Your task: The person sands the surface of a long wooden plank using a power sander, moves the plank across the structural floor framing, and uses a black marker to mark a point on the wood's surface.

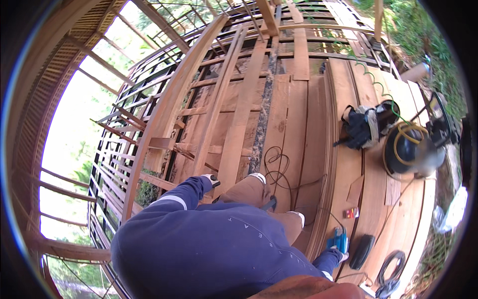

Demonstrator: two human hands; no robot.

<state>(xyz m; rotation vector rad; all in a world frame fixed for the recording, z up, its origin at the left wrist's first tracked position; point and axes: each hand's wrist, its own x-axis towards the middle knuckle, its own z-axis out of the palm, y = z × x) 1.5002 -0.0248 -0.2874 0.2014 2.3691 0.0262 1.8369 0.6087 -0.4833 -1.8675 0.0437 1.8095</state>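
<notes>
My left hand (211, 180), in a light and dark glove, is beside my knee, over the long boards (241, 117) of the frame. Its fingers are too small to make out. My right hand (342, 256) reaches down to the right and grips a blue corded power tool (338, 240), whose exact kind I cannot tell. The tool is on the stacked planks (366, 199), with a dark cable running from it. Close by lie a long black object (362, 251) and a small red and yellow box (350, 213).
Black work gloves (357, 128), a round dark tank with a yellow hose (401, 149) and a coiled black cable (392, 266) occupy the planks at right. Loose cord (277, 162) lies ahead of my knees. Open gaps show between beams (172, 112) at left.
</notes>
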